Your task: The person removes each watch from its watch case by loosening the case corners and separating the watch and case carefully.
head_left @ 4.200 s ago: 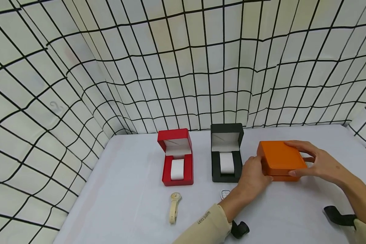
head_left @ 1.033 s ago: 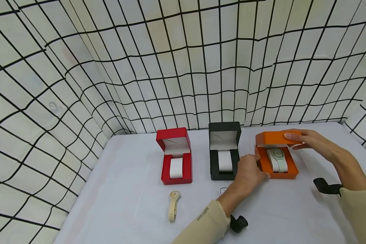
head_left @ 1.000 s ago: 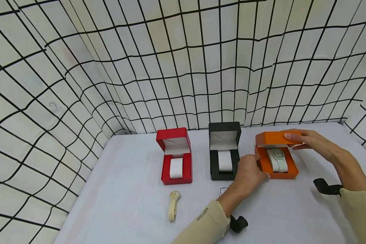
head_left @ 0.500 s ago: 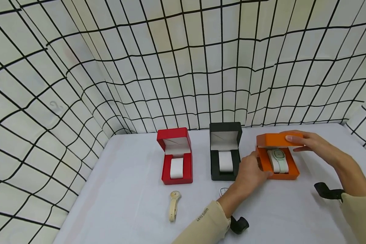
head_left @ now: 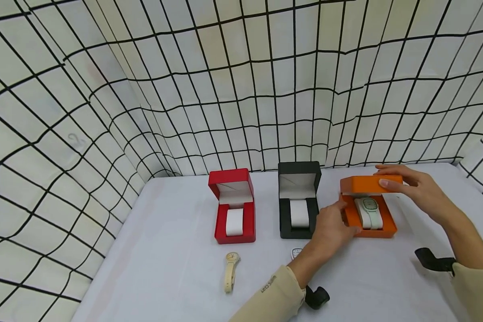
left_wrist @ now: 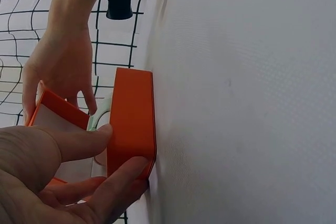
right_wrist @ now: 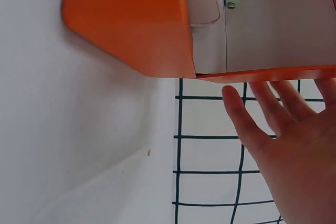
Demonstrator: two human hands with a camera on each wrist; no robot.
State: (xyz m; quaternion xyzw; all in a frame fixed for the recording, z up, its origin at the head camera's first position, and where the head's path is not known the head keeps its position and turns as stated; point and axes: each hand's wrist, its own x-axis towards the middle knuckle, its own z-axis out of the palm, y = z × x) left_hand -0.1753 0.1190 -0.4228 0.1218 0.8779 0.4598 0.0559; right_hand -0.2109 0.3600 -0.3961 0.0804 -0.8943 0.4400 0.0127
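Observation:
At the right of the head view an orange watch box (head_left: 389, 223) stands with its lid (head_left: 362, 184) raised. On the white cushion inside sits a pale green watch (head_left: 369, 205). My left hand (head_left: 331, 228) grips the left wall of the base; the left wrist view shows thumb and fingers pinching that orange wall (left_wrist: 132, 119). The right hand (head_left: 422, 192) holds the lid's right end, thumb on its front edge and fingers behind. In the right wrist view, fingers (right_wrist: 247, 124) spread along the lid's outer side.
A black watch box (head_left: 285, 219) and a red watch box (head_left: 221, 228) stand raised-lidded to the left, each with a white cushion (head_left: 299, 213). A cream watch (head_left: 230, 273) lies in front; another watch (head_left: 296, 253) is partly behind my left forearm. Black-grid netting (head_left: 241, 89) encloses the white table (head_left: 165, 250).
The orange box was closed 4.2 s ago; its lid has since come up, exposing the green watch. Over the last second the hands stay on it, the right fingers shifting slightly on the lid.

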